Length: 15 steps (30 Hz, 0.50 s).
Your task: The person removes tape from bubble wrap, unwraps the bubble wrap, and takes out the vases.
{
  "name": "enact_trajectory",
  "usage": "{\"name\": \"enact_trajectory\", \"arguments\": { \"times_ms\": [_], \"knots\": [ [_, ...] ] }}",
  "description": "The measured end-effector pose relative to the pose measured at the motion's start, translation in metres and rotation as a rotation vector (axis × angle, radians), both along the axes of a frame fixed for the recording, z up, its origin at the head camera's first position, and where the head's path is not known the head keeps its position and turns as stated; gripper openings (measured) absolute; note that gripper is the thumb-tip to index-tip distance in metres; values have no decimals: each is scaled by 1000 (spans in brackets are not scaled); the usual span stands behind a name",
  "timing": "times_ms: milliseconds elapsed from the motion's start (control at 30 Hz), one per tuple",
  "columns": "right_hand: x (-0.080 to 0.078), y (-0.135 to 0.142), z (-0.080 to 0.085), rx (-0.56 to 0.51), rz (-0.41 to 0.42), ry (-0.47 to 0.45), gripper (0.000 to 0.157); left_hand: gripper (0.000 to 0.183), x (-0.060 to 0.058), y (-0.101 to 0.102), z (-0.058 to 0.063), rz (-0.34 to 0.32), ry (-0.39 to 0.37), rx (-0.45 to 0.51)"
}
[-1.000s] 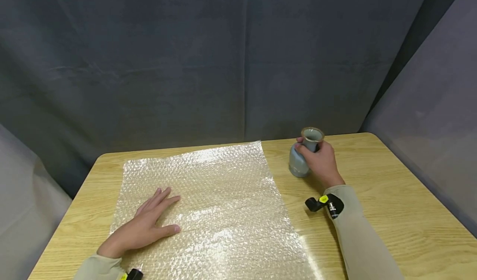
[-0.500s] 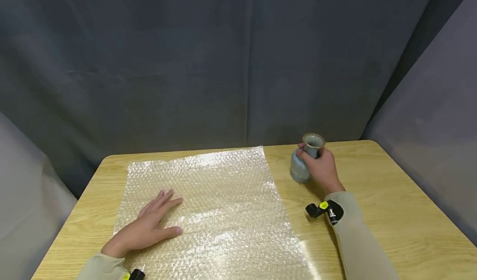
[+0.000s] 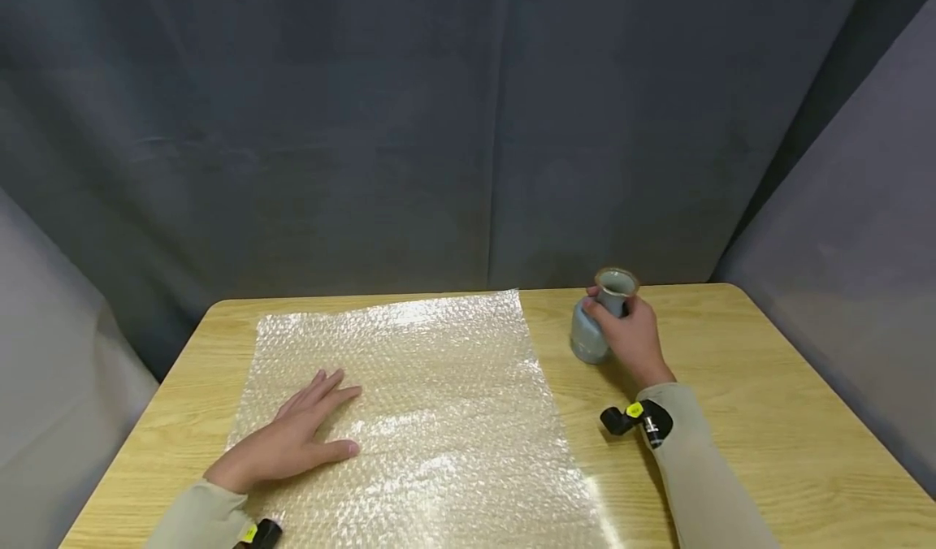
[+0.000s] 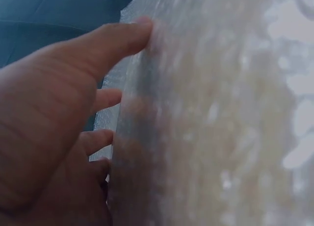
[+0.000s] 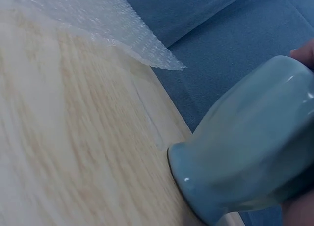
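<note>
A sheet of clear bubble wrap [image 3: 453, 386] lies flat over the left and middle of the table. My left hand [image 3: 292, 439] rests on its left part, fingers spread and straight; the left wrist view shows the thumb [image 4: 117, 42] and fingertips touching the sheet. To the right of the sheet, my right hand [image 3: 632, 334] grips a pale blue-grey ceramic vase [image 3: 589, 336] round its neck, below the brown-edged rim. The vase is upright. In the right wrist view the vase's base [image 5: 196, 182] is at the tabletop; most of that hand is out of frame.
The light wood table [image 3: 738, 378] has rounded back corners. A dark grey curtain [image 3: 366, 127] hangs right behind its back edge, with paler cloth [image 3: 863, 273] on both sides. One far corner of the bubble wrap [image 5: 162, 57] reaches the table's back edge.
The head view has tilted slightly, so the table sits a little lower in frame. Both hands, the vase and the bubble wrap keep their places on the table.
</note>
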State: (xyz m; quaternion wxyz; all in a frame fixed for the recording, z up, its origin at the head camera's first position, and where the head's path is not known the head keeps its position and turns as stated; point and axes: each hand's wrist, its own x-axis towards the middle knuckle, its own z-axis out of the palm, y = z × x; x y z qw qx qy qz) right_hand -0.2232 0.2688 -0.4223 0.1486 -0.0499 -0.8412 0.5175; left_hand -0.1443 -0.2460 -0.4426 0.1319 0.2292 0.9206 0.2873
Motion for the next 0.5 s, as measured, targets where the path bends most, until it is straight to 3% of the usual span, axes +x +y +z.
{"name": "enact_trajectory", "arguments": {
  "times_ms": [300,500],
  "knots": [
    [1,4,9,9,72,-70,58,83,-1,2,8,-19,-10,-39],
    [5,12,12,92,128,-101,79,84,-2,3,12,-29,-36,-60]
  ]
}}
